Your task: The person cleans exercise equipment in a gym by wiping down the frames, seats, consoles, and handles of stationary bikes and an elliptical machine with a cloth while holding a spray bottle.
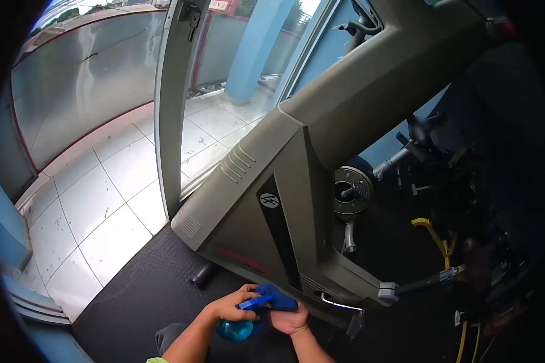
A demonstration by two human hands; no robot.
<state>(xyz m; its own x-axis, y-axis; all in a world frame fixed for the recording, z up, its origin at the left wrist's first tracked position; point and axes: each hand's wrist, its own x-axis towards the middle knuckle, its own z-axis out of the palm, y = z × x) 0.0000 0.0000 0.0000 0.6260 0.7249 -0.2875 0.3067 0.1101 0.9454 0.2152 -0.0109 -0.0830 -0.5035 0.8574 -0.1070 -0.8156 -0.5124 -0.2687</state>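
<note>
At the bottom centre, my left hand (231,306) is closed around a spray bottle (235,329) with a blue trigger head and teal liquid. Just to the right, my right hand (290,320) grips a dark blue cloth (277,297), its fingers partly hidden under it. The cloth lies against the spray head. Both hands are close together in front of the lower edge of a large grey-brown exercise machine (248,224). A crank with a pedal (355,324) sticks out of the machine, right of my right hand.
A glass door frame (168,109) stands at the left, with white floor tiles (109,181) beyond it. Dark rubber matting (127,290) lies under the machine. Weight plates (352,190) and a yellow frame part (433,233) are at the right.
</note>
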